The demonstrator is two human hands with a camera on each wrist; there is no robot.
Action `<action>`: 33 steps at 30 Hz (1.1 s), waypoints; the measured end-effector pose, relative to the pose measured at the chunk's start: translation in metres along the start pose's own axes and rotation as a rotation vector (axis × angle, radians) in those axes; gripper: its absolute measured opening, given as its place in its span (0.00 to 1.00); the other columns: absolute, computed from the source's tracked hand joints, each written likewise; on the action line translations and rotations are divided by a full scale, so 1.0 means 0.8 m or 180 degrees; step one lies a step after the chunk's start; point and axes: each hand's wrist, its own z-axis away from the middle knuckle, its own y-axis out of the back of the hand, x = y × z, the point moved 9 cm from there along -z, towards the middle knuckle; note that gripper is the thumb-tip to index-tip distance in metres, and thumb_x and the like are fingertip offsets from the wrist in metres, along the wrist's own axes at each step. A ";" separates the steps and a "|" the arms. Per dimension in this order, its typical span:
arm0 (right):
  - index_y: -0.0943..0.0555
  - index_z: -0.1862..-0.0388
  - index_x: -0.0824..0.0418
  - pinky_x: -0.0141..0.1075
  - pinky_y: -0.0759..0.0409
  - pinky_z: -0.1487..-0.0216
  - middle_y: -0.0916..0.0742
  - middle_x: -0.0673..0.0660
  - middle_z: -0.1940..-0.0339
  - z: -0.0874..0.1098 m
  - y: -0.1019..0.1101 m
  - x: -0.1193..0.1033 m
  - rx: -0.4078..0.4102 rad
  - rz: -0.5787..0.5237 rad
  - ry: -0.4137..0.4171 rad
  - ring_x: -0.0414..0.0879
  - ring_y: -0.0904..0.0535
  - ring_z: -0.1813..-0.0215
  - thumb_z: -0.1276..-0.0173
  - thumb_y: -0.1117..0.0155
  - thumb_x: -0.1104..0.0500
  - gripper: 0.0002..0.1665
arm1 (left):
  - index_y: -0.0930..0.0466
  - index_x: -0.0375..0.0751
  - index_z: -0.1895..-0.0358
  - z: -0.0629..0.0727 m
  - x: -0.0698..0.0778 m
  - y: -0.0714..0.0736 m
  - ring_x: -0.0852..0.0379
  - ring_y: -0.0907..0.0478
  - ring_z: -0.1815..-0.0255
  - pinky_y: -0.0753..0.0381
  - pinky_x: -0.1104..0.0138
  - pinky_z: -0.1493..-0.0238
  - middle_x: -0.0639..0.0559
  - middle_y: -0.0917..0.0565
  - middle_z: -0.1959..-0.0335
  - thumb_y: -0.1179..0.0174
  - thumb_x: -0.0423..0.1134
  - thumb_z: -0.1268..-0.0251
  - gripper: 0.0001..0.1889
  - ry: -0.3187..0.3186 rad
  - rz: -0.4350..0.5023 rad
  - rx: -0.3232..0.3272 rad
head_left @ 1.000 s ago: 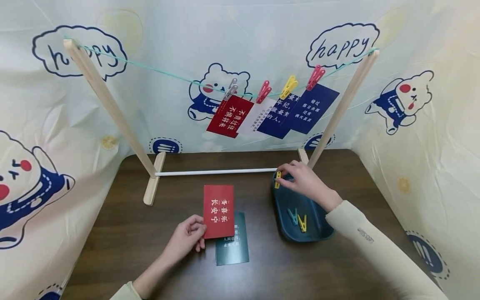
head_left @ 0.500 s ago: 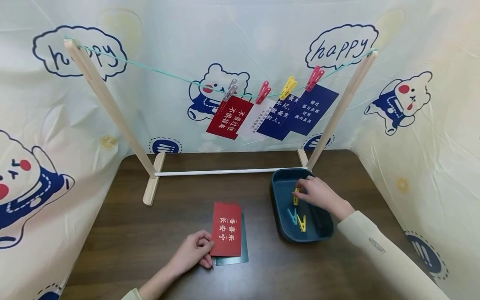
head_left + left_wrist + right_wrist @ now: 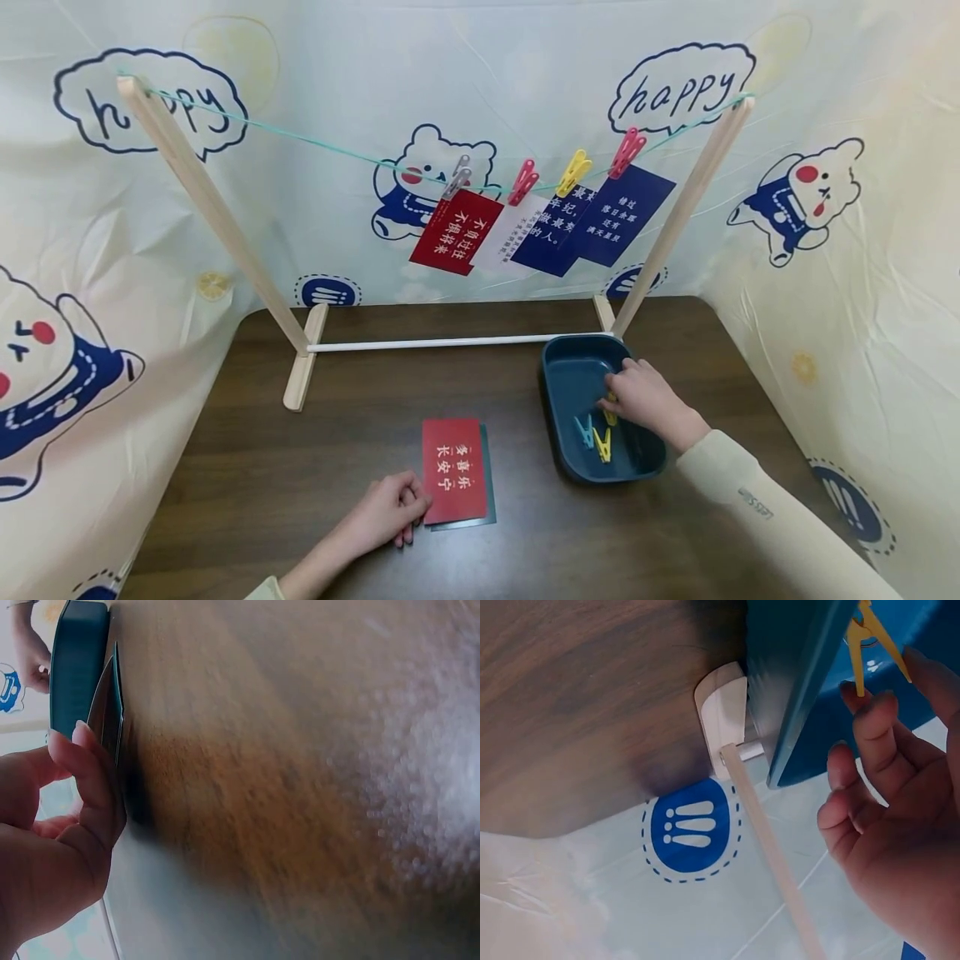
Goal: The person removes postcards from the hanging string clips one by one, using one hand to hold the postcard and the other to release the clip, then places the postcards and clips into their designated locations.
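My left hand (image 3: 393,508) pinches the lower left edge of a red card (image 3: 453,471) with white characters. Beneath it a dark green card (image 3: 491,492) shows only along its right and bottom edges. In the left wrist view the card (image 3: 102,701) tilts slightly up from the table at the fingertips. Over a dark blue tray (image 3: 553,417), my right hand (image 3: 648,400) pinches a yellow clothespin (image 3: 868,634) by its ends between thumb and fingers. A teal clothespin (image 3: 584,432) and another yellow clothespin (image 3: 602,446) lie on the tray floor.
Behind stands a wooden frame (image 3: 217,212) with a white crossbar (image 3: 435,342) and a green string (image 3: 315,147). Several cards, such as a red one (image 3: 456,233) and a blue one (image 3: 626,215), hang from it by clothespins. A printed cloth (image 3: 337,50) encloses the table.
My left hand has lowered the red card toward me, over the green card. My right hand has moved the yellow clothespin from the tray's far left corner rightward and nearer, above the tray.
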 end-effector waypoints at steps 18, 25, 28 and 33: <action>0.11 0.69 0.61 0.40 0.29 0.63 0.19 0.50 0.81 -0.007 -0.011 -0.002 -0.0236 0.0152 -0.0070 0.48 0.29 0.69 0.33 0.24 0.46 0.18 | 0.25 0.45 0.71 -0.001 0.008 0.001 0.61 0.27 0.90 0.30 0.70 0.83 0.59 0.26 0.87 0.35 0.38 0.29 0.11 -0.0117 -0.0452 0.0191; 0.11 0.71 0.60 0.42 0.28 0.61 0.18 0.50 0.81 -0.005 -0.015 -0.003 -0.0297 0.0156 -0.0101 0.48 0.29 0.68 0.33 0.24 0.46 0.18 | 0.26 0.46 0.72 -0.001 0.011 -0.003 0.63 0.29 0.90 0.33 0.71 0.85 0.60 0.26 0.86 0.34 0.38 0.29 0.13 -0.0075 -0.0568 0.0180; 0.11 0.71 0.61 0.43 0.28 0.61 0.18 0.50 0.81 -0.004 -0.014 -0.004 -0.0281 0.0137 -0.0110 0.49 0.28 0.68 0.33 0.24 0.46 0.18 | 0.27 0.46 0.73 -0.003 0.012 -0.003 0.63 0.29 0.89 0.33 0.72 0.85 0.60 0.27 0.85 0.34 0.39 0.28 0.14 -0.0073 -0.0615 0.0177; 0.12 0.72 0.62 0.43 0.27 0.62 0.20 0.51 0.82 -0.004 -0.013 -0.003 -0.0262 0.0172 -0.0136 0.49 0.29 0.69 0.31 0.26 0.47 0.20 | 0.28 0.46 0.74 -0.004 0.014 -0.004 0.64 0.30 0.89 0.34 0.72 0.86 0.60 0.27 0.84 0.34 0.39 0.28 0.15 -0.0077 -0.0688 0.0163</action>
